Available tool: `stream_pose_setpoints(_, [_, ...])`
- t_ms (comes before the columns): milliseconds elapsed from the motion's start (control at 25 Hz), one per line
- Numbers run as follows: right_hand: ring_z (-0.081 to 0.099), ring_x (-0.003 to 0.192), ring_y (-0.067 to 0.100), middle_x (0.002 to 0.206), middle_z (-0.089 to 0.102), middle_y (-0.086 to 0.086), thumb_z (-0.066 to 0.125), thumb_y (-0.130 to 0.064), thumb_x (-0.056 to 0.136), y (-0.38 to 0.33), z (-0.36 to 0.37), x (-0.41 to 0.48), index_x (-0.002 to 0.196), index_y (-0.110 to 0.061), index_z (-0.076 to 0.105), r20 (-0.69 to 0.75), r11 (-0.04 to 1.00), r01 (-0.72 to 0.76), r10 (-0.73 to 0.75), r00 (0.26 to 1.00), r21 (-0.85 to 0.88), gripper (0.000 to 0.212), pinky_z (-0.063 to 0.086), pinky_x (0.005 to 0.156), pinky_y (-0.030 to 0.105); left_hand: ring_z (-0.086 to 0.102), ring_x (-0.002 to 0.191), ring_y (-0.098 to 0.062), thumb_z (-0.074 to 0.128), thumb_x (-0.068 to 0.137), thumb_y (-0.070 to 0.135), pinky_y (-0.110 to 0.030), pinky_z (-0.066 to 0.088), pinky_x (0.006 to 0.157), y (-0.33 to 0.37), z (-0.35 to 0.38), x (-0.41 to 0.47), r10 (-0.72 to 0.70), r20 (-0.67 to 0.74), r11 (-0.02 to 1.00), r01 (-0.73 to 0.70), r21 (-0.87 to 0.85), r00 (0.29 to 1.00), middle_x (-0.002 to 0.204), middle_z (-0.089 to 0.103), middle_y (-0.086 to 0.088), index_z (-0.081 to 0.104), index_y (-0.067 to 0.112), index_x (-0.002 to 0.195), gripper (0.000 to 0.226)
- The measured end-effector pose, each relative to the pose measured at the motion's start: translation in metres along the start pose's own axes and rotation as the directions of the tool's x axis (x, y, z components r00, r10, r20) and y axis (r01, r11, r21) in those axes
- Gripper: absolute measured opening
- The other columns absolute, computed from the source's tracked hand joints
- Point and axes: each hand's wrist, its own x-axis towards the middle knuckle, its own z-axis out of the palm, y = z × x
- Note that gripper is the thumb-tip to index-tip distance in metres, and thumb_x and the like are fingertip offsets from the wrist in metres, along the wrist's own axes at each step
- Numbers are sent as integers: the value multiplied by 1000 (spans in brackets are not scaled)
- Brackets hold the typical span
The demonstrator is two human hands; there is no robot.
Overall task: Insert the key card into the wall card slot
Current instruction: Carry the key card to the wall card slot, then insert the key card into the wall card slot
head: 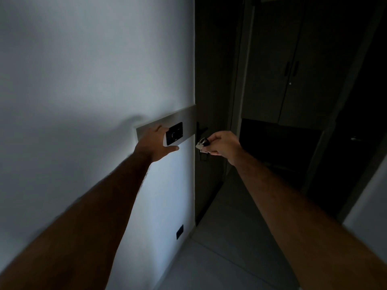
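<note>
card (pixel 170 139) in left hand (pixel 156 143) against wall slot (pixel 175 132)

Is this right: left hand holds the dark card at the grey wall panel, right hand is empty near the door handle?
Not quite. The head view shows the right hand is not empty: it pinches a key ring with a small key. The rest stands: the left hand holds the dark card at the grey wall panel.

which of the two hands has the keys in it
The right hand, out by the dark door handle, pinches a key ring with keys. The left hand holds the card against the wall panel.
</note>
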Motion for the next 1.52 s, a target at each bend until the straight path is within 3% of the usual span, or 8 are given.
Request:
stream_pose_setpoints(280, [71, 101, 25, 109, 73, 14, 82, 4, 70, -8, 38, 141, 94, -9, 71, 34, 999, 3, -1, 999, -48, 29, 63, 80, 35, 22, 161, -35, 74, 91, 52, -48, 23, 132, -61, 27, 125, 123, -110, 979, -102, 176, 986, 170, 32, -15, 46, 9, 155, 81])
stream_pose_setpoints(400, [72, 100, 24, 110, 73, 14, 80, 7, 72, -18, 43, 189, 104, -4, 69, 42, 1000, 18, -17, 999, -26, 36, 62, 71, 25, 34, 156, -42, 65, 93, 52, -54, 31, 129, -79, 26, 170, 335, -203, 902, -250, 353, 920, 162, 46, -21, 58, 5, 145, 71])
stream_pose_setpoints(520, [71, 103, 26, 110, 73, 16, 80, 9, 70, -18, 48, 238, 102, -5, 68, 44, 1000, 26, -26, 999, 4, 37, 63, 77, 32, 47, 148, -43, 58, 91, 52, -57, 35, 125, -86, 27, 208, 454, -262, 821, -285, 494, 852, 152, 57, -21, 65, 6, 133, 63])
stream_pose_setpoints(680, [70, 104, 31, 111, 72, 20, 81, 11, 68, -11, 58, 287, 98, -5, 68, 65, 998, 44, -46, 997, 39, 36, 61, 86, 43, 45, 150, -40, 56, 91, 54, -58, 32, 127, -91, 32, 237, 481, -282, 751, -224, 621, 830, 154, 55, -18, 63, 8, 134, 63])
stream_pose_setpoints(920, [69, 96, 32, 96, 71, 17, 80, 11, 69, -5, 60, 354, 80, -10, 65, 238, 994, 111, -109, 965, 7, 28, 61, 83, 40, 45, 149, -45, 54, 95, 49, -59, 35, 125, -108, 46, 266, 455, -265, 669, -130, 732, 850, 156, 52, -26, 62, 0, 137, 65])
stream_pose_setpoints(1000, [69, 95, 31, 95, 71, 17, 80, 11, 69, -1, 58, 377, 81, -7, 66, 276, 993, 113, -116, 954, 25, 26, 61, 73, 30, 45, 149, -45, 58, 97, 45, -59, 36, 125, -110, 50, 272, 439, -272, 640, -86, 764, 856, 157, 51, -27, 62, -1, 139, 62])
stream_pose_setpoints(1200, [73, 92, 29, 98, 74, 19, 85, 6, 65, 6, 62, 431, 94, 0, 71, 504, 981, 193, -154, 850, -25, 33, 61, 68, 26, 39, 154, -45, 53, 103, 45, -60, 32, 126, -101, 64, 287, 379, -332, 578, 59, 814, 864, 163, 42, -27, 53, -2, 149, 65])
stream_pose_setpoints(1520, [67, 74, 15, 84, 68, 8, 80, 7, 72, 15, 69, 470, 93, -5, 69, 646, 971, 239, -200, 737, 28, 27, 60, 59, 17, 23, 161, -42, 41, 106, 53, -63, 23, 128, -87, 63, 277, 250, -476, 523, 296, 799, 843, 172, 23, -26, 29, 3, 164, 77])
